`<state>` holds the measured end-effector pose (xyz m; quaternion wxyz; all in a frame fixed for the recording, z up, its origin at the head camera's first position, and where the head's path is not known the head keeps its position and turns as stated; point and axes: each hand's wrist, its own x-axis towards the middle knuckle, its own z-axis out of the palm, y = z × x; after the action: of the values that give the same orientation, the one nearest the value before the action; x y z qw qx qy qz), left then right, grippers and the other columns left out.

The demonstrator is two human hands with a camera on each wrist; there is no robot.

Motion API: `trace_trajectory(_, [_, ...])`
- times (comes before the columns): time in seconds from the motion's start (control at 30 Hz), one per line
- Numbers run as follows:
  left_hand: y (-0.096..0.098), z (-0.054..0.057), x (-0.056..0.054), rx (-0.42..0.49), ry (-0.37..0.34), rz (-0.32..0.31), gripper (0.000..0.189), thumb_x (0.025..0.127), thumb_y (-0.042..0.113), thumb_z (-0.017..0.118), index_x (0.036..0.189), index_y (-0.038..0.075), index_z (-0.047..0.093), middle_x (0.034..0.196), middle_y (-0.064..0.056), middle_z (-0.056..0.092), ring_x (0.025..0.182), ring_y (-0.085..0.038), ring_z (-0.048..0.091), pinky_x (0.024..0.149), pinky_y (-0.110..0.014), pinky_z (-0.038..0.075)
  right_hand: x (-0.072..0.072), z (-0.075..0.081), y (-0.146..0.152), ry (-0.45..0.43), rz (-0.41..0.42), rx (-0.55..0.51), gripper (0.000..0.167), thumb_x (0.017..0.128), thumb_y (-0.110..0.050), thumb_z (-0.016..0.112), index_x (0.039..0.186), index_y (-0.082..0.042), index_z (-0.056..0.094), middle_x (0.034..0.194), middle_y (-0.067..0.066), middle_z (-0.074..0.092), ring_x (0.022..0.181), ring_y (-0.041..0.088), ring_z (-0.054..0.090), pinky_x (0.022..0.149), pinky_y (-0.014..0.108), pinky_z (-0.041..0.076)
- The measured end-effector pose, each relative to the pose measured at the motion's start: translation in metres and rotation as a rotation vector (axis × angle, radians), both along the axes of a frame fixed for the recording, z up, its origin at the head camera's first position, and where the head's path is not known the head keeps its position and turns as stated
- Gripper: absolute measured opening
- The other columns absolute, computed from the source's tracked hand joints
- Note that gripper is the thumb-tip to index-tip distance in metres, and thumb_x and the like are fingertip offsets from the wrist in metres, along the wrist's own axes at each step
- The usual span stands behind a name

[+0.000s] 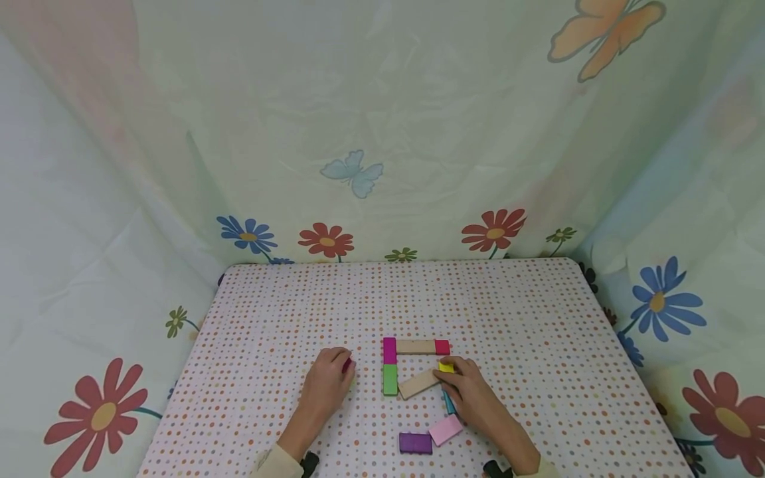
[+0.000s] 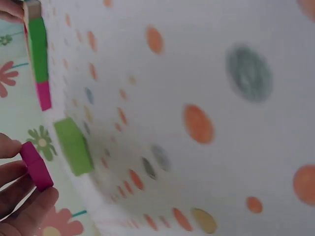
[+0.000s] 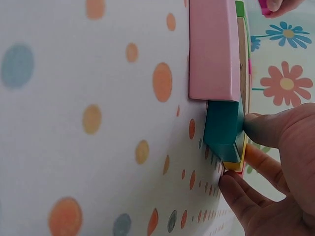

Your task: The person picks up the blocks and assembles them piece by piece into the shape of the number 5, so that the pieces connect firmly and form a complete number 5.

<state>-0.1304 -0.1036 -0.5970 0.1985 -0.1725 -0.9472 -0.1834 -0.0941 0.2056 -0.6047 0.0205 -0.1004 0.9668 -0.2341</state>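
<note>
My left hand (image 1: 327, 382) pinches a small magenta block (image 2: 37, 167) between thumb and fingers, above the table. A light green block (image 2: 74, 147) lies on the table near it, hidden in the head view. My right hand (image 1: 478, 395) has its thumb and fingers around a yellow block (image 1: 445, 366), mostly covered by the fingers. Its thumb lies close by the end of a slanted wooden plank (image 1: 418, 384). Just below, a teal block (image 3: 221, 123) shows beside the thumb. A pink block (image 1: 445, 430) and a purple block (image 1: 415, 443) lie nearer the body.
A magenta block (image 1: 390, 350) and a green block (image 1: 390, 380) form a vertical line. From its top, another wooden plank (image 1: 416, 347) runs right to a red block (image 1: 442, 347). Dotted cloth covers the table (image 1: 269, 318); a flowered curtain (image 1: 418, 119) surrounds it.
</note>
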Motion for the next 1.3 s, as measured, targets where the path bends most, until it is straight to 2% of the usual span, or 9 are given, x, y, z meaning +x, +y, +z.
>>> trace_trajectory(0.1, [0.004, 0.008, 0.011, -0.009, 0.0, -0.056, 0.019, 0.087, 0.013, 0.087, 0.103, 0.003, 0.082, 0.105, -0.006, 0.079, 0.097, -0.019, 0.074, 0.08, -0.027, 0.065, -0.001, -0.001, 0.001, -0.006, -0.002, 0.003, 0.031, 0.1, -0.011, 0.072, 0.13, -0.014, 0.077, 0.145, 0.009, 0.061, 0.132, 0.029, 0.056, 0.11, 0.048, 0.054])
trace_trajectory(0.27, [0.012, 0.015, 0.033, -0.049, -0.064, -0.186, 0.017, 0.088, 0.015, 0.086, 0.102, 0.006, 0.083, 0.104, -0.004, 0.079, 0.095, -0.014, 0.073, 0.078, -0.019, 0.063, -0.001, 0.0, 0.001, -0.014, -0.002, -0.002, 0.031, 0.1, -0.011, 0.072, 0.13, -0.014, 0.077, 0.145, 0.009, 0.061, 0.133, 0.029, 0.056, 0.11, 0.048, 0.054])
trace_trajectory(0.43, [0.016, 0.008, 0.051, -0.117, -0.133, -0.309, 0.015, 0.092, 0.019, 0.083, 0.104, 0.009, 0.083, 0.105, 0.001, 0.078, 0.097, -0.011, 0.071, 0.08, -0.016, 0.061, -0.001, 0.001, 0.0, -0.015, -0.003, -0.003, 0.031, 0.1, -0.01, 0.072, 0.13, -0.014, 0.077, 0.145, 0.009, 0.061, 0.132, 0.029, 0.056, 0.109, 0.047, 0.054])
trace_trajectory(0.57, [0.019, -0.001, 0.06, -0.157, -0.172, -0.344, 0.012, 0.094, 0.021, 0.081, 0.101, 0.012, 0.083, 0.104, 0.003, 0.078, 0.094, -0.008, 0.068, 0.079, -0.014, 0.059, -0.001, 0.001, 0.0, -0.024, -0.003, -0.006, 0.031, 0.101, -0.011, 0.072, 0.131, -0.014, 0.076, 0.145, 0.009, 0.06, 0.132, 0.029, 0.056, 0.11, 0.048, 0.054])
trace_trajectory(0.8, [0.019, -0.001, 0.062, -0.13, -0.246, -0.368, 0.013, 0.095, 0.022, 0.08, 0.103, 0.012, 0.082, 0.106, 0.002, 0.078, 0.097, -0.009, 0.068, 0.084, -0.018, 0.06, -0.002, 0.002, 0.0, -0.029, -0.004, -0.005, 0.031, 0.101, -0.011, 0.071, 0.132, -0.014, 0.076, 0.146, 0.009, 0.06, 0.133, 0.029, 0.055, 0.11, 0.048, 0.054])
trace_trajectory(0.93, [0.013, 0.005, 0.056, -0.066, -0.331, -0.396, 0.023, 0.095, 0.023, 0.08, 0.115, 0.01, 0.08, 0.109, 0.0, 0.077, 0.101, -0.011, 0.069, 0.088, -0.022, 0.062, -0.002, 0.003, 0.0, -0.03, -0.003, -0.005, 0.031, 0.101, -0.011, 0.071, 0.131, -0.014, 0.076, 0.146, 0.009, 0.06, 0.133, 0.029, 0.056, 0.11, 0.048, 0.054])
trace_trajectory(1.07, [0.005, 0.009, 0.049, -0.047, -0.434, -0.428, 0.027, 0.092, 0.018, 0.083, 0.118, 0.01, 0.08, 0.105, 0.001, 0.074, 0.091, -0.003, 0.063, 0.078, -0.015, 0.057, -0.001, 0.003, -0.001, -0.027, -0.007, -0.001, 0.031, 0.101, -0.011, 0.072, 0.131, -0.014, 0.076, 0.145, 0.009, 0.061, 0.132, 0.028, 0.056, 0.109, 0.048, 0.054])
trace_trajectory(1.2, [0.002, 0.009, 0.048, -0.023, -0.549, -0.443, 0.03, 0.091, 0.017, 0.082, 0.12, 0.013, 0.08, 0.103, 0.003, 0.073, 0.085, 0.002, 0.058, 0.073, -0.013, 0.053, -0.001, 0.002, -0.001, -0.023, -0.009, 0.009, 0.031, 0.1, -0.011, 0.072, 0.131, -0.014, 0.076, 0.145, 0.008, 0.061, 0.132, 0.028, 0.056, 0.109, 0.047, 0.055])
trace_trajectory(1.3, [0.003, 0.005, 0.049, -0.019, -0.583, -0.448, 0.031, 0.092, 0.021, 0.082, 0.123, 0.016, 0.079, 0.105, 0.006, 0.073, 0.089, 0.002, 0.06, 0.079, -0.016, 0.055, 0.0, 0.002, -0.001, -0.022, -0.009, 0.008, 0.031, 0.1, -0.011, 0.072, 0.131, -0.014, 0.076, 0.145, 0.008, 0.06, 0.132, 0.028, 0.056, 0.109, 0.047, 0.055])
